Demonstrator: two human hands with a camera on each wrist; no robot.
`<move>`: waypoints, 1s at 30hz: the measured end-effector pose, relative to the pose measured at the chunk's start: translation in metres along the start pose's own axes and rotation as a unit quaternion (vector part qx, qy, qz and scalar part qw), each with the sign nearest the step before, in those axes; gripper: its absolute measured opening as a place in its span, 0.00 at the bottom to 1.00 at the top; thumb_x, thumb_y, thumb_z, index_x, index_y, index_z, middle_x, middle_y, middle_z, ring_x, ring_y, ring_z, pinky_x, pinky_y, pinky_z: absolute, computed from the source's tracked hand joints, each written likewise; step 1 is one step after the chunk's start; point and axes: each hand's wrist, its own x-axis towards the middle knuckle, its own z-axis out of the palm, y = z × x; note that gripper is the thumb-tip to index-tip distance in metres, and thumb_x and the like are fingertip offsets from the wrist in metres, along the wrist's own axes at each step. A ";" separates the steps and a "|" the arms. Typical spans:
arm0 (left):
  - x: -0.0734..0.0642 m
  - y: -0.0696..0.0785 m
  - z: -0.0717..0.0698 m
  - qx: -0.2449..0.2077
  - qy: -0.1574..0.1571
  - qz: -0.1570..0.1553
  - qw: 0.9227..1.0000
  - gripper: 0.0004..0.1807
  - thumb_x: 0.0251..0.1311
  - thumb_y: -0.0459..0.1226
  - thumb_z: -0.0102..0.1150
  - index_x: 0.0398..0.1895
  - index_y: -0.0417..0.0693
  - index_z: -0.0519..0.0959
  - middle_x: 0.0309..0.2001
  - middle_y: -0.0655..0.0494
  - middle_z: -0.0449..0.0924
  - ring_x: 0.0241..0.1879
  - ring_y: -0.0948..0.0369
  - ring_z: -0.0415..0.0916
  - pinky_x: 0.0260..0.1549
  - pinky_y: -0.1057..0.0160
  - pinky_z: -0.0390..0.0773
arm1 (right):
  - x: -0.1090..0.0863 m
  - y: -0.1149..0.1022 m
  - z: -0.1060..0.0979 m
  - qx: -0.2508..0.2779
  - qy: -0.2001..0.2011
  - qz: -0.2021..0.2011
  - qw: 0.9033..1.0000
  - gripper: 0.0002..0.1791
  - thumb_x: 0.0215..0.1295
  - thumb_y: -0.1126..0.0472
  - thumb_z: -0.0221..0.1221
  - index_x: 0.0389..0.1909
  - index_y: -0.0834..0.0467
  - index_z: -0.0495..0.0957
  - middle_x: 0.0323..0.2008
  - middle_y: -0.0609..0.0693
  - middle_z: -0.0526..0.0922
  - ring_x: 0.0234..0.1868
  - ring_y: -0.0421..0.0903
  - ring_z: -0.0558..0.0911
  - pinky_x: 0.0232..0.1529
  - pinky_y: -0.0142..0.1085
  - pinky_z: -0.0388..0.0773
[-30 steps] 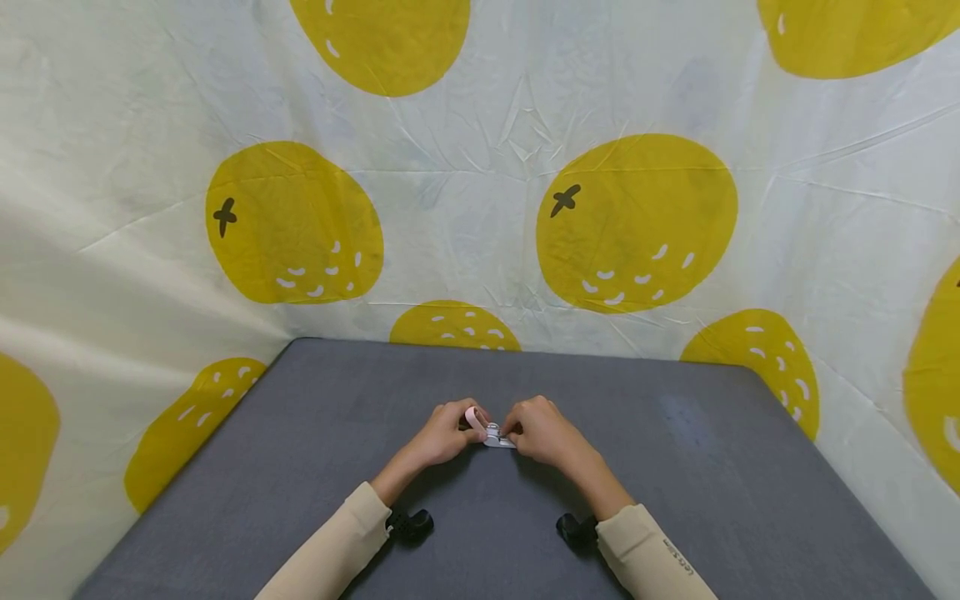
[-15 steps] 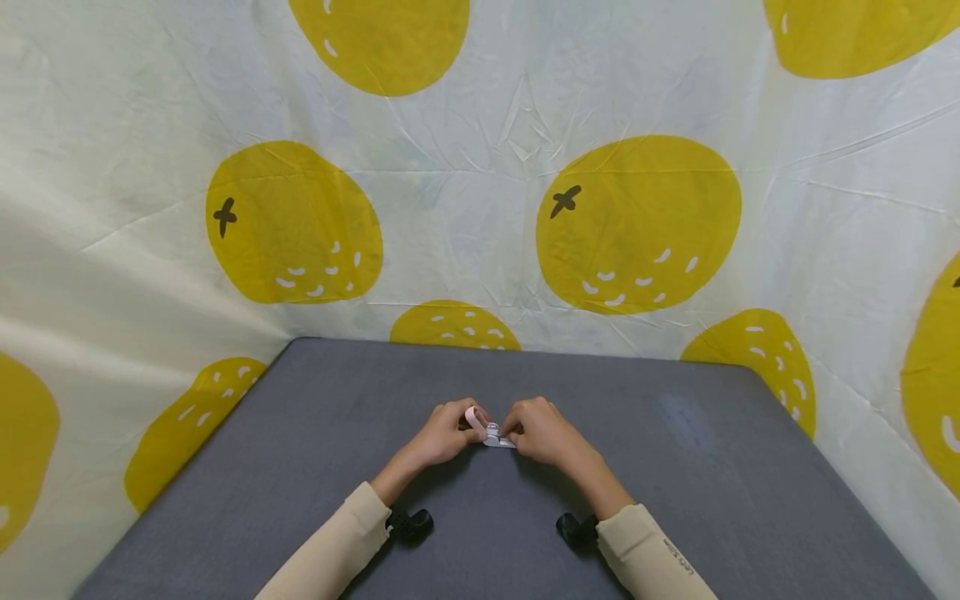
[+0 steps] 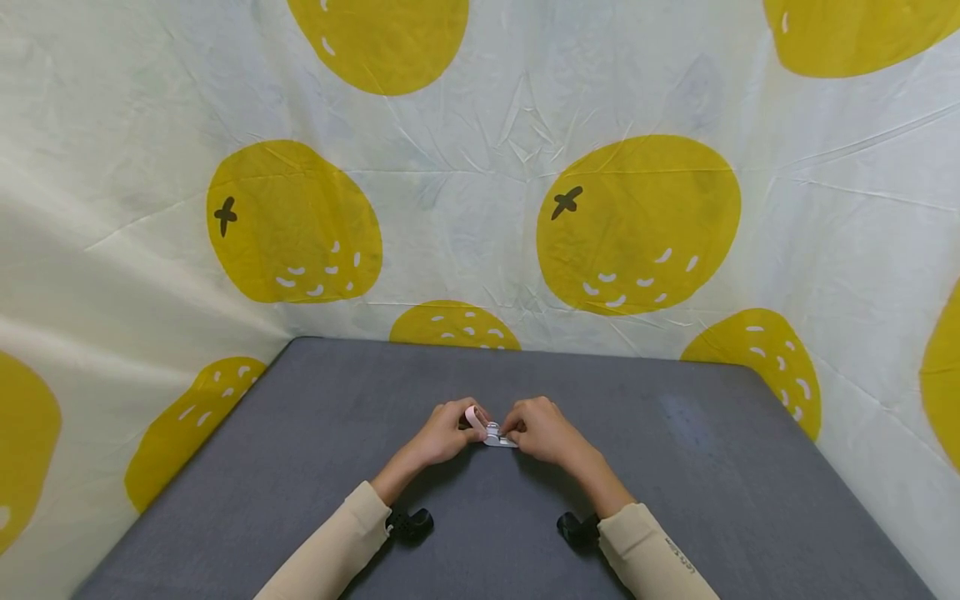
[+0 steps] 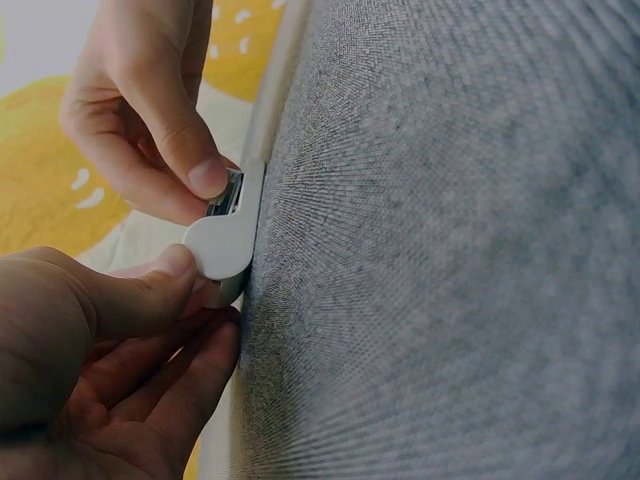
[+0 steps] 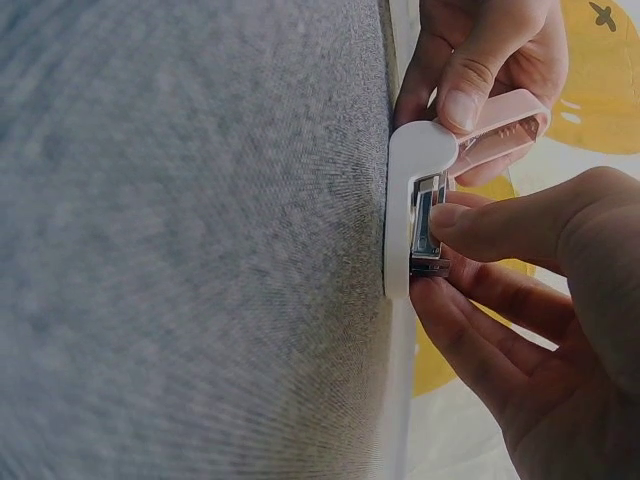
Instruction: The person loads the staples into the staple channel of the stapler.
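A small white stapler [image 3: 498, 441] rests on the grey table between both hands, its pink handle [image 5: 522, 108] swung back from the body. My left hand [image 3: 448, 435] grips the rounded hinge end, thumb against the white disc in the left wrist view. On the other side, my right hand [image 3: 543, 431] pinches at the metal staple channel [image 5: 426, 215]. The right thumb lies on top of that channel in the right wrist view, with the fingers bent under its front end. What the right fingertips cover inside the channel is hidden.
The grey table [image 3: 360, 383] reaches back to a white cloth [image 3: 465, 217] printed with yellow fruit, hanging behind and at the sides. Black wrist cameras [image 3: 411, 527] stick out near the beige sleeves [image 3: 330, 542].
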 end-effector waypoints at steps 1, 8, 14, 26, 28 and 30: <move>0.000 0.000 0.000 -0.001 0.000 0.000 1.000 0.09 0.64 0.34 0.69 0.46 0.49 0.85 0.45 0.54 0.88 0.46 0.59 0.85 0.47 0.60 0.82 | 0.000 0.000 0.000 0.002 -0.001 0.002 1.000 0.09 0.58 0.72 0.65 0.32 0.57 0.92 0.31 0.48 0.88 0.31 0.41 0.83 0.33 0.32 0.77; 0.000 -0.001 0.000 -0.007 -0.001 -0.002 1.000 0.09 0.64 0.34 0.69 0.46 0.48 0.85 0.46 0.54 0.88 0.46 0.59 0.85 0.47 0.59 0.82 | -0.001 0.002 0.002 0.028 -0.018 0.025 0.999 0.09 0.61 0.71 0.65 0.34 0.56 0.91 0.34 0.49 0.88 0.34 0.42 0.85 0.35 0.32 0.79; 0.001 -0.001 0.000 -0.005 0.001 -0.006 1.000 0.09 0.63 0.34 0.70 0.46 0.48 0.85 0.45 0.54 0.88 0.46 0.59 0.85 0.47 0.60 0.82 | -0.002 0.006 0.002 0.044 -0.030 0.037 0.998 0.08 0.64 0.70 0.66 0.35 0.54 0.90 0.34 0.50 0.87 0.36 0.42 0.85 0.36 0.34 0.80; -0.003 -0.004 0.002 0.002 0.005 -0.001 1.000 0.09 0.63 0.34 0.70 0.45 0.49 0.85 0.46 0.54 0.88 0.46 0.59 0.85 0.48 0.57 0.83 | -0.005 0.002 0.006 0.035 -0.019 0.021 0.999 0.08 0.63 0.70 0.66 0.35 0.55 0.90 0.33 0.51 0.86 0.35 0.41 0.84 0.37 0.34 0.79; -0.003 -0.005 0.003 0.004 0.005 0.000 1.000 0.09 0.63 0.35 0.70 0.45 0.49 0.85 0.46 0.54 0.88 0.46 0.59 0.85 0.48 0.57 0.83 | -0.006 0.002 0.007 0.036 -0.017 0.022 0.999 0.08 0.63 0.71 0.66 0.34 0.55 0.90 0.34 0.51 0.86 0.35 0.41 0.84 0.37 0.34 0.80; -0.004 -0.006 0.003 0.006 0.005 0.001 1.000 0.09 0.63 0.35 0.70 0.45 0.49 0.85 0.45 0.54 0.88 0.46 0.59 0.85 0.47 0.58 0.82 | -0.007 0.002 0.009 0.035 -0.016 0.022 0.999 0.08 0.63 0.70 0.66 0.35 0.55 0.90 0.34 0.52 0.86 0.35 0.41 0.84 0.37 0.34 0.80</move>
